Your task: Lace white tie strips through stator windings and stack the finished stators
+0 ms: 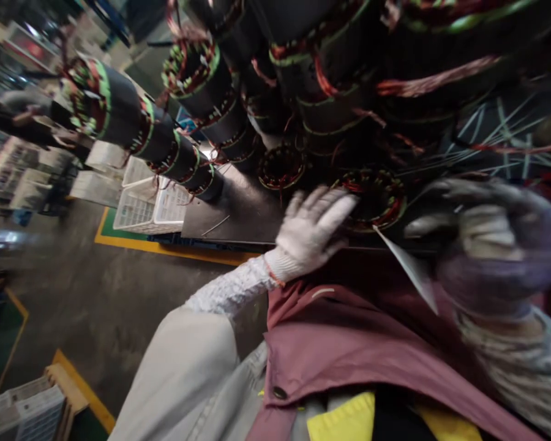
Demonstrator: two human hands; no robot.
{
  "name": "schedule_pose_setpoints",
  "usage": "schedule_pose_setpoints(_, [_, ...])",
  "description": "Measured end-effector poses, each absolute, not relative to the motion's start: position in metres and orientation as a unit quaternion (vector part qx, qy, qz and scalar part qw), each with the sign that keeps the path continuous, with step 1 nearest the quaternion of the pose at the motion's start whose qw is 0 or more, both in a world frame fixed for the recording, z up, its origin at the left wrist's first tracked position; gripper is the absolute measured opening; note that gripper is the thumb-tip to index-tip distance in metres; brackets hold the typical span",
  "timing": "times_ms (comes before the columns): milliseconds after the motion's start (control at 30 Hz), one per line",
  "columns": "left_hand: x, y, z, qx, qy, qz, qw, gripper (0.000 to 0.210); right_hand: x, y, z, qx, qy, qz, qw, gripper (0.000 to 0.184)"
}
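My left hand (310, 229), in a whitish knit glove, has its fingers stretched out and apart. It rests at the near left side of a low stator ring (390, 215) with copper windings and a green edge. My right hand (496, 245), gloved and smeared by motion, is raised to the right of that ring. Its thumb and forefinger point toward the ring and the other fingers look curled; whether it holds anything I cannot tell. A white strip (411, 272) hangs from the ring's front edge, between my hands. A smaller wound stator (282, 168) stands behind my left hand.
Stacked dark stators (123, 113) with copper leads rise along the back of the metal table (239, 202). Loose pale cords (496, 131) lie at the right. White plastic baskets (138, 205) stand left of the table, and more crates (32, 410) are on the floor.
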State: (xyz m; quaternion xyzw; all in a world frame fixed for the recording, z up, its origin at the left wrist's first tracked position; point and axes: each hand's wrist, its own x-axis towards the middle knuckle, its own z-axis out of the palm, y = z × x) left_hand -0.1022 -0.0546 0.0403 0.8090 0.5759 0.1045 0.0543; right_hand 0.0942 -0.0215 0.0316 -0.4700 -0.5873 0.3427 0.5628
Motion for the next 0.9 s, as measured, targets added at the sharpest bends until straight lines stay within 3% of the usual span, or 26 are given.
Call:
schedule_pose_setpoints(133, [-0.089, -0.071, 0.042, 0.724, 0.679, 0.009, 0.116, 0.091, 0.101, -0.04, -0.01, -0.463, -0.714, 0.264, 0.455, 0.042])
schedule_pose_setpoints(267, [-0.076, -0.051, 0.045, 0.74, 0.65, -0.068, 0.161, 0.061, 0.095, -0.027, -0.028, -0.38, -0.837, 0.089, 0.384, 0.045])
schedule_pose_setpoints(400, [-0.109, -0.023, 0.07, 0.821, 0.542, 0.0, 0.181, 0.036, 0.095, -0.011, -0.028, -0.388, -0.831, 0.09, 0.388, 0.042])
schedule_pose_setpoints(600, [-0.135, -0.015, 0.096, 0.875, 0.461, -0.126, 0.073, 0.033, 0.098, -0.014, -0.029, -0.382, -0.82, 0.13, 0.405, 0.035])
schedule_pose_setpoints(700, [-0.116, -0.008, 0.097, 0.897, 0.428, -0.097, 0.048, 0.039, 0.098, -0.019, -0.03, -0.392, -0.804, 0.116, 0.432, 0.047])
schedule_pose_setpoints(800, [-0.095, 0.007, 0.091, 0.887, 0.436, -0.072, 0.135, 0.056, 0.1, -0.02, -0.03, -0.415, -0.793, 0.079, 0.438, 0.06])
schedule_pose_setpoints(900, [-0.082, 0.02, 0.083, 0.851, 0.45, -0.04, 0.267, 0.057, 0.102, -0.019, -0.03, -0.425, -0.8, 0.076, 0.417, 0.059])
